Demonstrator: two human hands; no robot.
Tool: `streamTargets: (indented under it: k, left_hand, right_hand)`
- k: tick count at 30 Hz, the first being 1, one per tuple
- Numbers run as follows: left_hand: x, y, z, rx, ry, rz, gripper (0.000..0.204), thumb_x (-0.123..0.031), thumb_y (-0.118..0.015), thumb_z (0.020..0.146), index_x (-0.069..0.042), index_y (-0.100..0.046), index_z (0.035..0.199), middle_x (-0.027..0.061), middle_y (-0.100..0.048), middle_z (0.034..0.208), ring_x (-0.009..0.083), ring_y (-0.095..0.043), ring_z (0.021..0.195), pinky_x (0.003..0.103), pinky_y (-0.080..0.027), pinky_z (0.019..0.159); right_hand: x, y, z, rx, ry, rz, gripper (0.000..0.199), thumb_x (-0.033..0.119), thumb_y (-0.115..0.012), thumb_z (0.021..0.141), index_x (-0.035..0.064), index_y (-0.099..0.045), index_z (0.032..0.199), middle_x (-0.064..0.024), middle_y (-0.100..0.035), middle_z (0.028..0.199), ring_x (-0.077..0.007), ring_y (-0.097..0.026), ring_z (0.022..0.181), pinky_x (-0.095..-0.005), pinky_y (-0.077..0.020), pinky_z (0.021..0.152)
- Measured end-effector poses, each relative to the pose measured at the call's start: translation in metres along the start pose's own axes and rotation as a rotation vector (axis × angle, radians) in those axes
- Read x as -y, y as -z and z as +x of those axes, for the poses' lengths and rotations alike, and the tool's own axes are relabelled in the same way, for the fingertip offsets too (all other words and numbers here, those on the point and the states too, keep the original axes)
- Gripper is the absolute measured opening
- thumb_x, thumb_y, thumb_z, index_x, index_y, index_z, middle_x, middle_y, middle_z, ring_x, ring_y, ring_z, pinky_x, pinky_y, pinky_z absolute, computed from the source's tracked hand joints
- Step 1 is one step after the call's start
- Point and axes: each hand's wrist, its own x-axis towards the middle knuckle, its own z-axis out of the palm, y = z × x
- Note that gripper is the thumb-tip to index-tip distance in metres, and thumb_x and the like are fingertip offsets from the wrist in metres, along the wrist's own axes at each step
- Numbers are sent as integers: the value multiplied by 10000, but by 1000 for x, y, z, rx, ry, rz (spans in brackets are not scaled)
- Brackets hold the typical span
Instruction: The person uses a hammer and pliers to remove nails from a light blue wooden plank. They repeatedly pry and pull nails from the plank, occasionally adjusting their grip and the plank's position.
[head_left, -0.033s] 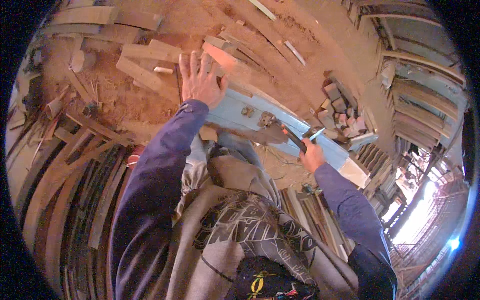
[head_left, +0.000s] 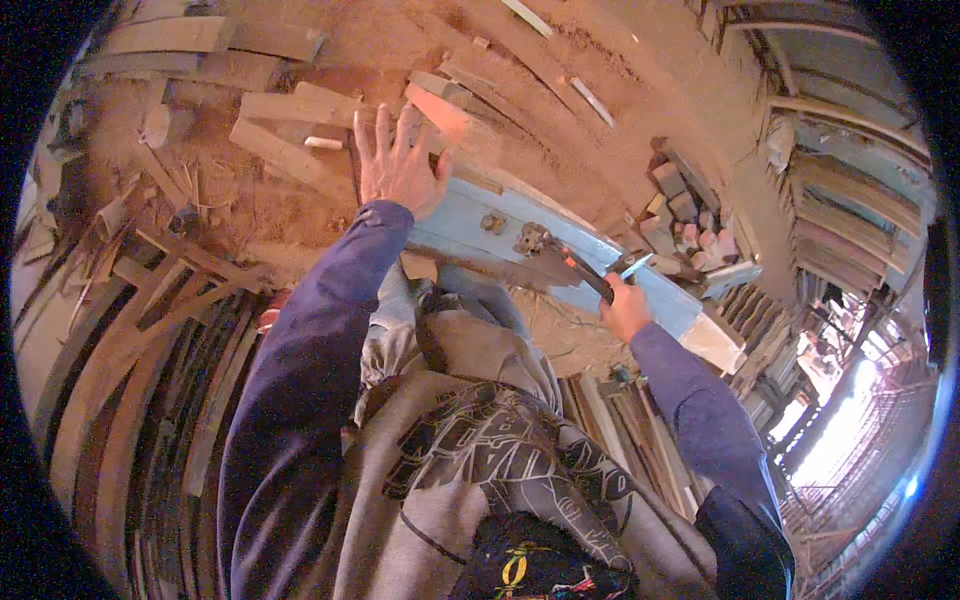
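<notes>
A long blue-painted wooden board (head_left: 460,215) runs in front of me from upper left to lower right. My left hand (head_left: 400,168) lies on its far left part, palm down and fingers spread. My right hand (head_left: 627,308) is closed round the black and orange handle of a hammer (head_left: 580,268). The hammer's head rests on or just above the board's middle; contact is hard to tell. A pale pointed strip (head_left: 634,265) sticks out beside my right hand; whether I hold it is unclear. A small brownish lump (head_left: 493,223) sits on the board left of the hammer head.
Wooden offcuts (head_left: 300,150) lie on the reddish, sawdust-covered ground beyond my left hand. A heap of small blocks (head_left: 685,215) stands beyond the board at right. Stacked planks (head_left: 110,420) fill the left side. More timber (head_left: 850,200) is piled at far right.
</notes>
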Motion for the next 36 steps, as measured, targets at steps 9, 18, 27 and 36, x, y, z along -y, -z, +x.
streamTargets:
  k: [9,18,27,36]
  left_hand:
    - [21,19,-7,62,19,65,512,-454,-586,871,-90,-644,1227,149,-496,1395,388,-372,1364,607,-144,1177]
    - [15,18,-6,4,5,27,509,-450,-591,866,-54,-644,1182,160,-526,1342,393,-408,1329,595,-153,1179]
    - [10,20,-2,1,35,14,505,-456,-592,861,-46,-657,1149,165,-526,1346,384,-402,1336,580,-150,1186]
    - [7,27,-1,18,58,-15,518,-454,-606,839,-33,-670,1134,176,-524,1356,387,-398,1342,589,-155,1181]
  right_hand:
    - [0,-22,22,21,67,-27,505,116,-759,771,94,-529,1220,-215,-682,992,-430,-647,953,-507,-519,812]
    - [8,45,8,227,128,286,588,425,-706,863,29,-554,1271,-224,-692,1056,-389,-676,967,-447,-523,875]
    - [55,127,54,846,-183,668,464,417,-675,912,26,-559,1133,-127,-650,940,-214,-680,665,-344,-578,562]
    - [40,112,50,1085,-481,1161,319,212,-684,904,76,-503,1129,-79,-652,874,-166,-663,655,-298,-567,546]
